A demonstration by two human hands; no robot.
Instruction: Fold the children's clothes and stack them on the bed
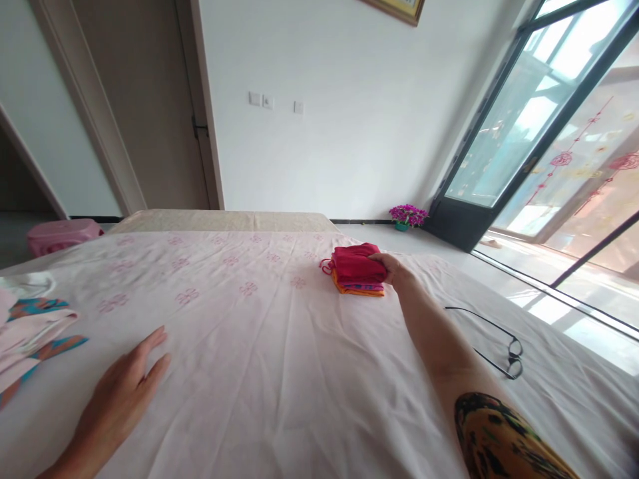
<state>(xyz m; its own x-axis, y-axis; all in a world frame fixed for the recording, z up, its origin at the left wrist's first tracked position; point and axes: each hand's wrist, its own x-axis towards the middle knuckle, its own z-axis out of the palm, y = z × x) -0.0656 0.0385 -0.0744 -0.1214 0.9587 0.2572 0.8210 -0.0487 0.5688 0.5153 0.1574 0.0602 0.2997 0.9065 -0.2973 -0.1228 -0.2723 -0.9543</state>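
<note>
My right hand (392, 268) reaches far across the bed and grips the right edge of a folded red garment (355, 262), which lies on top of a small stack of folded clothes (360, 288) with orange and purple layers. My left hand (122, 392) rests flat on the pale pink flowered sheet (259, 346) near me, fingers stretched out, holding nothing. A loose pink cloth with teal and orange patches (30, 332) lies at the left edge, a little apart from my left hand.
A pair of dark glasses (506, 349) lies on the sheet right of my forearm. A pink stool (62, 234) stands at the left beyond the bed. A pot of purple flowers (408, 216) sits by the glass door (524, 166).
</note>
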